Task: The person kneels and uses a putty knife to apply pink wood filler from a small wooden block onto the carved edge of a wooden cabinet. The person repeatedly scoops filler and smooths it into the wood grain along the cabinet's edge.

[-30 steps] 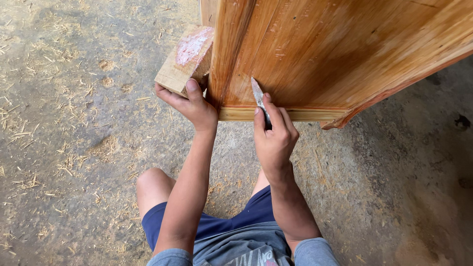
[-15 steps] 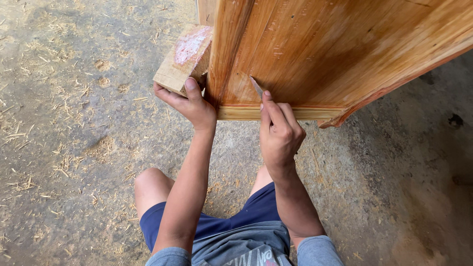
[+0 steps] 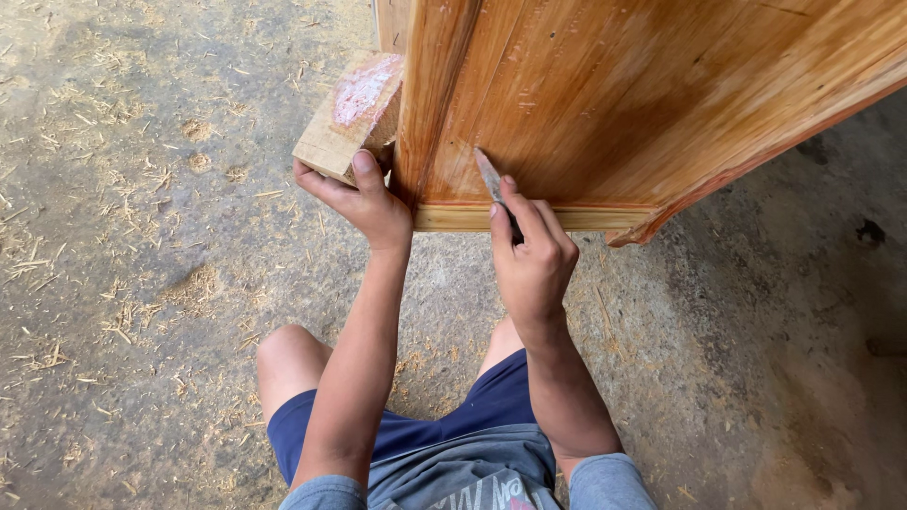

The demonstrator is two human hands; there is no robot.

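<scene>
The right hand (image 3: 534,260) pinched a thin, stiff putty knife (image 3: 488,175), blade ahead against the glossy cabinet panel (image 3: 605,104) (likely slippery); the left hand (image 3: 364,198) clasped a light wood block (image 3: 348,118).

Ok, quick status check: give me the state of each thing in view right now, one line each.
Left hand: gripping the lower end of the wooden block, thumb on top.
Wooden block: tilted, pink paste smeared on its top face, touching the cabinet edge.
Right hand: closed on the putty knife.
Putty knife: blade tip pressed against the panel.
Wooden cabinet: glossy orange finish, standing on the floor.
Floor: strewn with wood shavings.
</scene>
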